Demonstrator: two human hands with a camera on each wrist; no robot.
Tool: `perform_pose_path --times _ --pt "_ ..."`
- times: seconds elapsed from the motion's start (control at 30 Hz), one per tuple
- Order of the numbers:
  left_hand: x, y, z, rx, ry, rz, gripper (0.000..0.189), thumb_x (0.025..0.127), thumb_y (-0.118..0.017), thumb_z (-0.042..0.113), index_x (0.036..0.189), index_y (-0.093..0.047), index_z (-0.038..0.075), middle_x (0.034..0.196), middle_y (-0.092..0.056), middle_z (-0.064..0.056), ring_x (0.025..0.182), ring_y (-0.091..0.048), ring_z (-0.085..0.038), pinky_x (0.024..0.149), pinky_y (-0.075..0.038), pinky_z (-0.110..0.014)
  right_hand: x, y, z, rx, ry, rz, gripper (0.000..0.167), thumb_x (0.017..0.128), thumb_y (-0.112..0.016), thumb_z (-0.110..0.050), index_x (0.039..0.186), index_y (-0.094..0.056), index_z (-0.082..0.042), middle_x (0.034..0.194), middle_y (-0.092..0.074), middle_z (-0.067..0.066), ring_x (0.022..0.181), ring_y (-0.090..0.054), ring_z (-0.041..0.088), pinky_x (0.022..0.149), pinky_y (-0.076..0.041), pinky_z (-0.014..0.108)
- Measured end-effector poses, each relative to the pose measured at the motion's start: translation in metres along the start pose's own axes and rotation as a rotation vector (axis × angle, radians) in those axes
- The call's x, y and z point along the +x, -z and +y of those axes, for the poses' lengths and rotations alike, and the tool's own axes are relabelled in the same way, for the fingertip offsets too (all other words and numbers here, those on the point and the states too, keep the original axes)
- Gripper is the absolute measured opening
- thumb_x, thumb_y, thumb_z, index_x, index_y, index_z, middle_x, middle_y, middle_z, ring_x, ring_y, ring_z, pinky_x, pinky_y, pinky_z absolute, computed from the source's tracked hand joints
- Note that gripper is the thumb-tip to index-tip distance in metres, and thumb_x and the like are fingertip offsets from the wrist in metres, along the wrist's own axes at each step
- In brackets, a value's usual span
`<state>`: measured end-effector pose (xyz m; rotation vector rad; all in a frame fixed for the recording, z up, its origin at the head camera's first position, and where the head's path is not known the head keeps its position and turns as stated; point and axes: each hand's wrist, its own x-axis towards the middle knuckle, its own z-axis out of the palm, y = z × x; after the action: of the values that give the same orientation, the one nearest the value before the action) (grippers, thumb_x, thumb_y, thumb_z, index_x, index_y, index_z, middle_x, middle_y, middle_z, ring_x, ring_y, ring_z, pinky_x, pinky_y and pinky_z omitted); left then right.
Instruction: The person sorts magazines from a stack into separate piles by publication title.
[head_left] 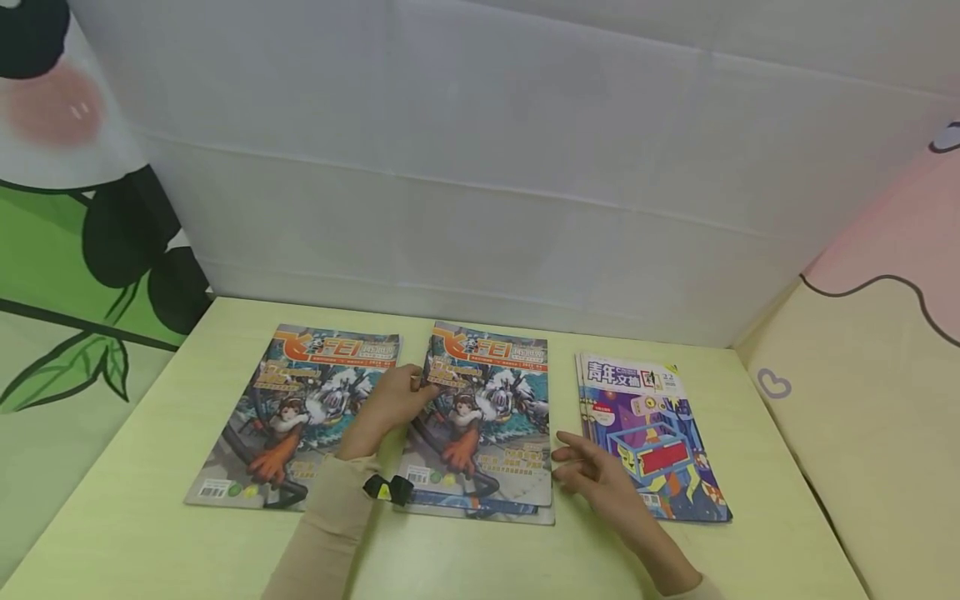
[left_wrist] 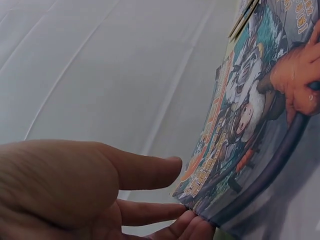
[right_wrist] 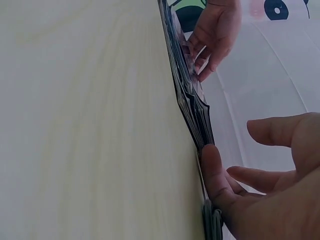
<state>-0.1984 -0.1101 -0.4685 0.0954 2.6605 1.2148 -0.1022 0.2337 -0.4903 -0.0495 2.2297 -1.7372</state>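
In the head view a stack of magazines (head_left: 480,408) lies in the middle, its top cover showing a figure with orange gloves. The edges of lower magazines stick out at its near side. My left hand (head_left: 388,404) is at the left edge of this stack; in the left wrist view its fingertips (left_wrist: 192,222) touch the edge while the thumb stays apart. My right hand (head_left: 600,482) lies by the stack's right edge, fingers loosely bent. Seen from the right wrist, a fingertip (right_wrist: 211,159) meets the side of the stacked pages (right_wrist: 192,110).
A magazine (head_left: 292,425) with the same cover lies to the left, partly behind the left forearm. On the right is a small stack of purple-blue magazines (head_left: 652,433). A white cloth wall (head_left: 510,167) rises behind the pale wooden table (head_left: 142,467), with printed panels at both sides.
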Motion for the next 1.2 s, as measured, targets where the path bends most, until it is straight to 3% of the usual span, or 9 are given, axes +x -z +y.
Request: perform_pose_path --times 0.07,0.17,0.47,0.8,1.03,1.2 --pt "-0.0072 0.0036 0.0104 -0.003 0.032 -0.006 0.058 0.11 -0.069 0.016 0.153 -0.051 -0.018 0.115 -0.07 -0.025 0.105 -0.069 -0.038 0.096 -0.059 -0.053 -0.0003 -0.0008 0.0004 0.003 -0.001 -0.002 0.057 0.109 -0.066 0.0 0.161 -0.046 0.011 0.136 -0.067 0.028 0.11 -0.073 0.03 0.089 -0.065 0.028" --pt "-0.009 0.0042 0.0142 0.011 0.044 -0.002 0.058 0.109 -0.069 0.013 0.155 -0.049 -0.016 0.125 -0.07 -0.028 0.116 -0.069 -0.043 0.099 -0.06 -0.056 -0.0004 -0.0016 0.0006 0.007 -0.003 -0.003 0.058 0.109 -0.067 -0.001 0.161 -0.045 0.011 0.137 -0.066 0.029 0.115 -0.073 0.034 0.092 -0.064 0.028" --pt "-0.0086 0.0022 0.0139 0.03 0.04 0.003 0.048 0.105 -0.073 0.006 0.146 -0.058 -0.014 0.102 -0.069 -0.014 0.091 -0.066 -0.029 0.087 -0.057 -0.049 -0.0022 -0.0035 -0.0021 -0.058 -0.036 0.06 0.052 0.108 -0.068 -0.001 0.158 -0.054 0.008 0.132 -0.07 0.021 0.117 -0.072 0.031 0.09 -0.063 0.026" --pt "-0.0093 0.0029 0.0136 -0.009 0.023 -0.012 0.048 0.103 -0.074 0.001 0.146 -0.058 -0.012 0.109 -0.07 -0.019 0.098 -0.07 -0.033 0.088 -0.059 -0.05 -0.003 -0.009 -0.0039 0.052 -0.064 0.156 0.05 0.105 -0.071 0.0 0.155 -0.061 0.0 0.136 -0.07 0.017 0.12 -0.07 0.028 0.09 -0.063 0.024" --pt "-0.0095 0.0034 0.0155 -0.045 0.057 -0.054 0.047 0.103 -0.074 0.0 0.147 -0.06 -0.007 0.116 -0.072 -0.02 0.102 -0.073 -0.034 0.088 -0.062 -0.048 -0.0049 -0.0057 -0.0037 0.107 -0.082 0.172 0.061 0.109 -0.068 -0.008 0.166 -0.046 -0.001 0.151 -0.063 0.025 0.125 -0.069 0.031 0.089 -0.063 0.026" --pt "-0.009 0.0036 0.0165 -0.039 0.041 -0.072 0.047 0.099 -0.078 -0.001 0.143 -0.063 -0.008 0.109 -0.073 -0.017 0.095 -0.073 -0.03 0.084 -0.062 -0.044 -0.0027 -0.0045 -0.0028 0.12 -0.119 0.157 0.06 0.11 -0.067 -0.01 0.165 -0.046 0.004 0.139 -0.07 0.023 0.113 -0.071 0.024 0.08 -0.065 0.028"
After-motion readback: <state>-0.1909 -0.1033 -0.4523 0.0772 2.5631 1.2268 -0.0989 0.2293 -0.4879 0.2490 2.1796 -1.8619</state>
